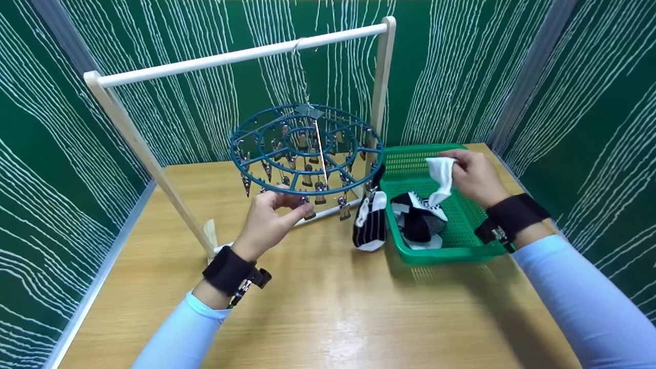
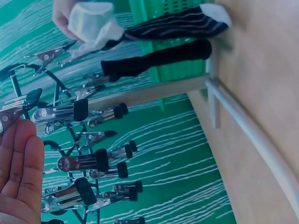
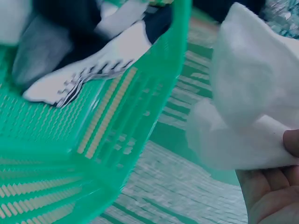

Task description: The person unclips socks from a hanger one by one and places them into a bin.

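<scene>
We hold a white sock (image 1: 439,177) up in our right hand (image 1: 476,177), its edge pinched between the thumb and fingers, and the rest of it droops loosely. In the head view it shows against the inside of a green basket (image 1: 451,252), its lower end just over the socks (image 1: 419,223) heaped there; whether it touches them we cannot tell. That heap is a jumble of black, grey and white, and one white piece (image 3: 88,77) bears dark marks along its edge

With our left hand (image 1: 279,218) we reach to the near side of a round blue-green hanger (image 1: 338,192), where the thumb and fingers close narrowly about one of its metal clips (image 1: 308,201). The left wrist view shows the fingers against a clip, but the thumb is out of its sight

The hanger hangs by a hook from the white bar (image 1: 241,55) of a wooden stand (image 1: 148,154), and many other clips dangle from its rings. On its right side, next to the basket, we see a black sock with white stripes (image 1: 370,228) and a plain black sock (image 2: 159,59) hanging. Basket and stand rest on the wooden bench (image 1: 318,302), and behind them we have a green wall (image 1: 338,61) with white streaks
</scene>
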